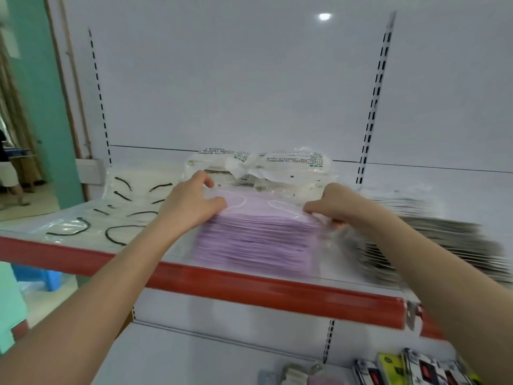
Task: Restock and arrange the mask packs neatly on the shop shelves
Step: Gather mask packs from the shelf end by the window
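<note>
A clear-wrapped pack of lilac masks (255, 240) lies on the white shelf with the red front strip (249, 287). My left hand (191, 204) grips the pack's upper left corner, thumb on top. My right hand (333, 207) pinches its upper right corner. Behind it stands a pack of white masks (263, 165) with green print. To the left lies a flat pack of white masks with black ear loops (111, 215). To the right sits a blurred stack of grey packs (433, 240).
A lower shelf (194, 357) carries small packaged items (410, 368) at the bottom right. Slotted uprights (374, 101) run up the white back panel. A blue stool (47, 279) stands on the floor at left, and a person's legs (11, 176) show in the doorway.
</note>
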`<state>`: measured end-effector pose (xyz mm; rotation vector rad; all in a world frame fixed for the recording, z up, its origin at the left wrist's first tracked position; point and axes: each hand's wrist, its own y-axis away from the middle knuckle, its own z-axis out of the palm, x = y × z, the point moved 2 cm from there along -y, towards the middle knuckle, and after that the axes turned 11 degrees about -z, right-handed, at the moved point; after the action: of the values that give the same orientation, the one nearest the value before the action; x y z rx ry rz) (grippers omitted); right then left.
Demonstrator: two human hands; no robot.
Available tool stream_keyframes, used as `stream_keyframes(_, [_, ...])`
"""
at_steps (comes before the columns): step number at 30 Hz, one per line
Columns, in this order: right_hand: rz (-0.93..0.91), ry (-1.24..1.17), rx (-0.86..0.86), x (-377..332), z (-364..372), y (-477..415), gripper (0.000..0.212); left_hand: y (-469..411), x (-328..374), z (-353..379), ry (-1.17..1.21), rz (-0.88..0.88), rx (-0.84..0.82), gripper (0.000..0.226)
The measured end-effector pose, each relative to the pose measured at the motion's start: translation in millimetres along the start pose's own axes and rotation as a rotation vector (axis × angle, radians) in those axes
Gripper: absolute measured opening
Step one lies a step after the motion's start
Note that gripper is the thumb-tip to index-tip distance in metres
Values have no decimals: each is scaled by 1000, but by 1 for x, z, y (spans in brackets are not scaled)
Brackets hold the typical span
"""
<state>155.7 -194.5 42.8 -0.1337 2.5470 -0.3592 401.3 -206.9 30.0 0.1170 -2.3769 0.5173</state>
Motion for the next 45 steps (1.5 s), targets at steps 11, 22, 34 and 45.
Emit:
stream_keyframes(11, [-204,240,365,-6,-10,30,42,0,1,-4,-3,35,-19,14])
stream_keyframes(22, [-556,105,-45,-6,23,42,61,14,2,12,-90,570,-42,74])
stream_keyframes(34, [-483,128,-69,-10,27,34,44,2,-4,30,-84,482,8,80])
stream_keyframes(45, [-547,96,95,-12,16,40,46,16,4,12,-93,519,206,71])
